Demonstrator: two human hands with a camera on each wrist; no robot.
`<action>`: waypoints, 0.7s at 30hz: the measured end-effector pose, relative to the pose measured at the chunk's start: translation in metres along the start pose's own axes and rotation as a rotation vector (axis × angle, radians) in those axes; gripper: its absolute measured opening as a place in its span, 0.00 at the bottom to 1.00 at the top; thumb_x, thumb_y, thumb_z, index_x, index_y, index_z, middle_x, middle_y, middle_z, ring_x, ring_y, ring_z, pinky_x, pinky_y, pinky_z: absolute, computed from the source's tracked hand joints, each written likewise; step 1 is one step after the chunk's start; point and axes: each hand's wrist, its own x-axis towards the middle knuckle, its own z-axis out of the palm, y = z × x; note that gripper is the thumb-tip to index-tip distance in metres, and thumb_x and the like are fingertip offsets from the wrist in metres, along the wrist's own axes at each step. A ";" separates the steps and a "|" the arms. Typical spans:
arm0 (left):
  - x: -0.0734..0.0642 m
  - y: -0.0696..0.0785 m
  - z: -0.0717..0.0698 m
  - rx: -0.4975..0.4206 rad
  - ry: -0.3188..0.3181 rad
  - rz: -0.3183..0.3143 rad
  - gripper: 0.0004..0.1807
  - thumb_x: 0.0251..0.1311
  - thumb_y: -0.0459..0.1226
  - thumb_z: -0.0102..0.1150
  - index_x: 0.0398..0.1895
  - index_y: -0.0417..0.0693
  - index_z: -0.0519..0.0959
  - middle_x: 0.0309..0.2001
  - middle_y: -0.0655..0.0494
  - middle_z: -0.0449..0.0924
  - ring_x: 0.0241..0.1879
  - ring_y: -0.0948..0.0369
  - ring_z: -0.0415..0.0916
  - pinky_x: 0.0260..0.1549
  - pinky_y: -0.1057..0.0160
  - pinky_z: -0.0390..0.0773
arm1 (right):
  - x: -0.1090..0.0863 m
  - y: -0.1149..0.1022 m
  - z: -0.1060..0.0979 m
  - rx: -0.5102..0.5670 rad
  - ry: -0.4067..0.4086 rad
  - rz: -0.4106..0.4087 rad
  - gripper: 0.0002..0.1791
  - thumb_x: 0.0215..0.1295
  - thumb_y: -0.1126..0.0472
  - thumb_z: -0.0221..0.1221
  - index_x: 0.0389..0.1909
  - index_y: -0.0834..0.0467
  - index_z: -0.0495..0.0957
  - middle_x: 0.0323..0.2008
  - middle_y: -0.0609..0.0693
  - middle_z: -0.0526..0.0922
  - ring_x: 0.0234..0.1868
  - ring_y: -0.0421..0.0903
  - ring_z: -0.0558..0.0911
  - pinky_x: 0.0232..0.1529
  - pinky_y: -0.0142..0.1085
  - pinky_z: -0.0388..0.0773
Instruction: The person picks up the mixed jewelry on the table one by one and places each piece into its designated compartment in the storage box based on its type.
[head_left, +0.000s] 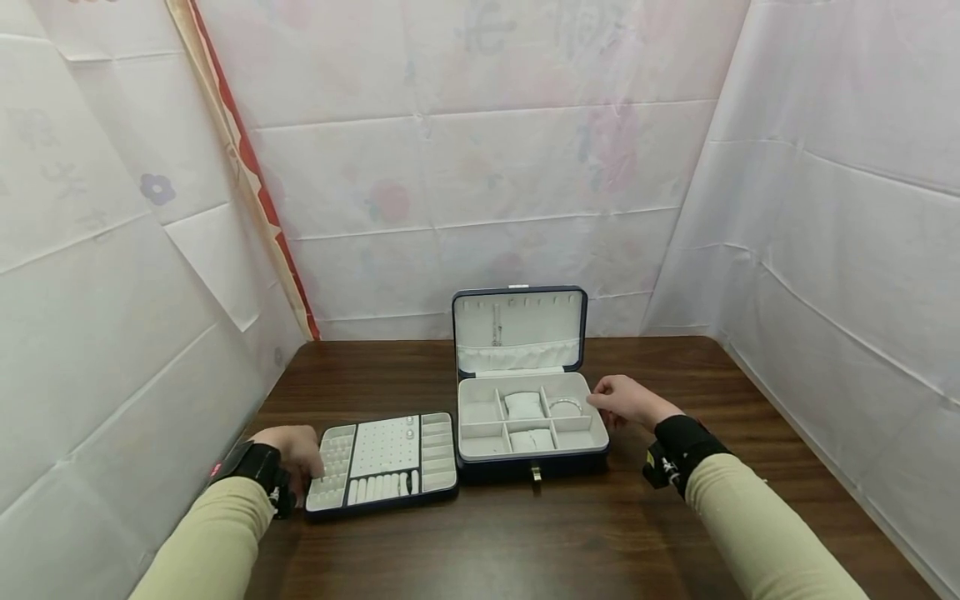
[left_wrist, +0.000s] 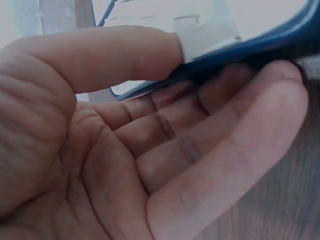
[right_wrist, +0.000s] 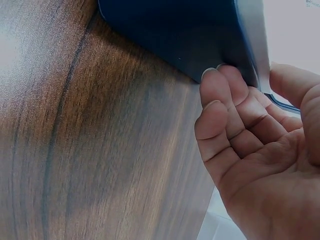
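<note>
On the left, a jewelry tray point(head_left: 382, 503) with a dark blue rim and white lining lies beside the jewelry box point(head_left: 495, 475). My left hand point(head_left: 296, 450) grips its left end; in the left wrist view the thumb is over the tray edge point(left_wrist: 250, 49) and the fingers are underneath. The box's lid point(head_left: 517, 361) stands raised. My right hand point(head_left: 630, 401) pinches the box's right wall, thumb over the rim and fingertips against the dark outer side point(right_wrist: 170, 35). Inside are white cushions point(head_left: 523, 406) and a bracelet point(head_left: 566, 404) in divided compartments.
A thin necklace point(head_left: 497, 325) hangs inside the lid. Small studs point(head_left: 410, 427) sit on the tray's panel, and a dark item point(head_left: 405, 483) is in its ring rolls. A gold clasp point(head_left: 536, 475) sticks out in front. White sheets point(head_left: 480, 167) enclose the wooden table point(head_left: 525, 542).
</note>
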 end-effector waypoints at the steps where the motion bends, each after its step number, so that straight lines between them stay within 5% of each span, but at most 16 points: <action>1: 0.000 0.000 0.001 -0.006 0.000 -0.004 0.05 0.50 0.28 0.55 0.27 0.33 0.80 0.22 0.40 0.84 0.21 0.55 0.84 0.25 0.63 0.82 | 0.000 0.000 0.000 0.003 -0.001 0.005 0.13 0.76 0.56 0.56 0.46 0.64 0.75 0.23 0.52 0.78 0.23 0.46 0.78 0.28 0.39 0.77; 13: 0.004 -0.004 0.003 -0.082 -0.010 0.001 0.08 0.48 0.26 0.55 0.33 0.35 0.73 0.22 0.41 0.81 0.18 0.57 0.81 0.23 0.61 0.83 | 0.000 0.000 0.002 -0.019 0.005 -0.007 0.13 0.76 0.56 0.56 0.46 0.64 0.75 0.22 0.52 0.79 0.23 0.47 0.80 0.29 0.41 0.79; 21: 0.007 -0.014 0.000 -0.160 0.004 0.024 0.24 0.50 0.28 0.59 0.51 0.26 0.68 0.33 0.37 0.80 0.18 0.57 0.82 0.21 0.63 0.83 | 0.000 0.000 0.001 -0.008 0.012 0.001 0.13 0.76 0.56 0.56 0.47 0.64 0.76 0.22 0.52 0.78 0.23 0.47 0.79 0.29 0.41 0.79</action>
